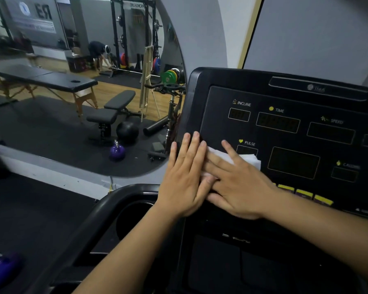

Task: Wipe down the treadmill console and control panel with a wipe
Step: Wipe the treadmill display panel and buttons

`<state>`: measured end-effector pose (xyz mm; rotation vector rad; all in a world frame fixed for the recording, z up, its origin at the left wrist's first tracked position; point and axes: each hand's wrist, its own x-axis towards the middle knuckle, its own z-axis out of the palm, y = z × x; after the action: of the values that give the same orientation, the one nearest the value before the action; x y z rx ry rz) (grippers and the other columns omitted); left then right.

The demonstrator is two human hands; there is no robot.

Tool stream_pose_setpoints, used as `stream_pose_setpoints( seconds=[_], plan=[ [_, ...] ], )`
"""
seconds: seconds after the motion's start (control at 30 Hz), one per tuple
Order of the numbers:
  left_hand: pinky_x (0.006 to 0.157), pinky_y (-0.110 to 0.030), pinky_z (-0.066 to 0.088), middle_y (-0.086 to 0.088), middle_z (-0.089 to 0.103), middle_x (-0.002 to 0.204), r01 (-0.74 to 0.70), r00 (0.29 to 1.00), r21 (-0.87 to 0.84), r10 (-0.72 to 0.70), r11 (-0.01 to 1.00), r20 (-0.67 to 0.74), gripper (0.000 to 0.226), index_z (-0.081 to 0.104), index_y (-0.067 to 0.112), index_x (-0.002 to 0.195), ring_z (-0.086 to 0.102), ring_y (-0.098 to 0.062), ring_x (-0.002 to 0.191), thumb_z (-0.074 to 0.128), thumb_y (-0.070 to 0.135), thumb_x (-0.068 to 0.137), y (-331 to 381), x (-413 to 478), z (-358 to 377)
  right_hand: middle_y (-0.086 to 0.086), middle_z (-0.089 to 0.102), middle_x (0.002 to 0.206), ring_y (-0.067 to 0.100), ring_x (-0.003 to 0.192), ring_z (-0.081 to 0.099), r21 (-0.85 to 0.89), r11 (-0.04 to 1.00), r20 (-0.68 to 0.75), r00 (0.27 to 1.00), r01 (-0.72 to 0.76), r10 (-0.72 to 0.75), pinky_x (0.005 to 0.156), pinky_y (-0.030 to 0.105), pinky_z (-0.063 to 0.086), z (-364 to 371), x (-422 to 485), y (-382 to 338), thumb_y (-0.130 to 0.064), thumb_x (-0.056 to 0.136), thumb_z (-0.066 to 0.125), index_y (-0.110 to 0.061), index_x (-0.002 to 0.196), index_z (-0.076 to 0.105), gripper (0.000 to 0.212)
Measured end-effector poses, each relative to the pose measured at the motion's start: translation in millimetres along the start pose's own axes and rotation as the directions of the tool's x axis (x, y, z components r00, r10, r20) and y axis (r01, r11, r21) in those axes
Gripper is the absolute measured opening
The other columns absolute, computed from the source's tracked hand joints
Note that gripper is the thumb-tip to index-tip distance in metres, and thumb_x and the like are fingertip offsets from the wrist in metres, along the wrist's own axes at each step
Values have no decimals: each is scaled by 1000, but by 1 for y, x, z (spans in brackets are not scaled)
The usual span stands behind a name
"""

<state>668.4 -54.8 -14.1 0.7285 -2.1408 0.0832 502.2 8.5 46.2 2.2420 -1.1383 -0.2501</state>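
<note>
The black treadmill console fills the right half of the head view, with dark displays labelled INCLINE, TIME, SPEED and PULSE. A white wipe lies flat on its lower left corner, by the PULSE display. My right hand presses flat on the wipe, fingers spread and pointing up-left. My left hand lies flat beside it at the console's left edge, its fingers overlapping the wipe's left end. Most of the wipe is hidden under both hands. A row of yellow and purple buttons shows just right of my right wrist.
A cup holder sits in the black side tray under my left forearm. A large mirror on the left reflects a massage table, a weight bench, a medicine ball, a purple kettlebell and a person bent by a rack.
</note>
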Motion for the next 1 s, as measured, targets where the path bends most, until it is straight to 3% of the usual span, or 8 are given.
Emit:
stream_pose_setpoints(
  seconds=[0.07, 0.17, 0.37, 0.47, 0.57, 0.63, 0.83, 1.0],
  plan=[
    [122, -56, 7, -17, 8, 164, 9, 1000, 91, -11, 996, 17, 68, 15, 4, 155, 2, -32, 153, 25, 45, 102, 0, 0, 6, 7, 27, 159, 25, 150, 6, -50, 999, -11, 1000, 14, -15, 116, 64, 7, -1, -5, 19, -47, 98, 31, -20, 144, 46, 55],
    [122, -55, 7, -17, 7, 164, 7, 999, 180, -13, 984, 34, 70, 13, 5, 156, 1, -33, 153, 24, 47, 101, 1, 0, 8, 9, 25, 159, 25, 148, 16, -130, 982, -66, 989, -138, 130, 112, 69, 7, -13, 1, 72, -51, 94, 29, -18, 146, 39, 62],
    [122, -54, 6, -16, 6, 164, 33, 999, 156, -37, 987, 21, 70, 12, 4, 155, 1, -31, 153, 24, 47, 102, 2, 0, 8, 7, 5, 164, 26, 151, -1, -91, 901, -112, 903, -425, 414, 113, 68, -3, -38, 26, 110, -60, 97, 14, -22, 153, 22, 69],
    [123, -50, 7, -18, 11, 163, 56, 997, -106, -62, 993, -53, 66, 16, -1, 154, 7, -29, 153, 29, 39, 102, 1, 0, 2, 10, 8, 162, 29, 150, 1, -38, 930, -114, 926, -366, 359, 114, 66, -2, -25, 24, 69, -60, 96, 15, -19, 152, 26, 71],
    [123, -44, 19, -12, 22, 162, 168, 961, -496, -254, 852, -111, 58, 25, 3, 152, 22, -21, 151, 35, 25, 100, 1, 1, -11, 14, 12, 161, 30, 150, 3, 30, 978, -80, 974, -208, 210, 115, 65, 0, -6, 8, 16, -59, 94, 27, -18, 148, 36, 68],
    [118, -51, 29, -9, 28, 161, 198, 940, -607, -324, 770, -105, 55, 26, 7, 152, 30, -21, 148, 33, 25, 100, 0, 1, -19, 15, 12, 161, 30, 150, -1, 47, 995, -24, 995, -93, 95, 115, 65, -1, 4, -4, -15, -59, 95, 30, -19, 147, 40, 66],
    [115, -53, 33, -11, 34, 158, 188, 953, -551, -287, 813, -99, 53, 28, 9, 151, 33, -20, 146, 32, 25, 101, -5, -2, -31, 8, 19, 161, 27, 150, 6, -83, 996, 29, 999, 38, -35, 112, 69, 3, -3, 4, 2, -54, 96, 23, -24, 147, 41, 61],
    [117, -52, 29, -9, 34, 157, 184, 942, -473, -291, 862, -165, 51, 28, 9, 150, 30, -13, 147, 31, 21, 100, -2, -5, -37, 6, 3, 163, 26, 150, 0, -275, 928, -46, 968, -251, 248, 110, 72, -1, -39, 56, 91, -60, 96, 2, -25, 154, 10, 69]
  ],
)
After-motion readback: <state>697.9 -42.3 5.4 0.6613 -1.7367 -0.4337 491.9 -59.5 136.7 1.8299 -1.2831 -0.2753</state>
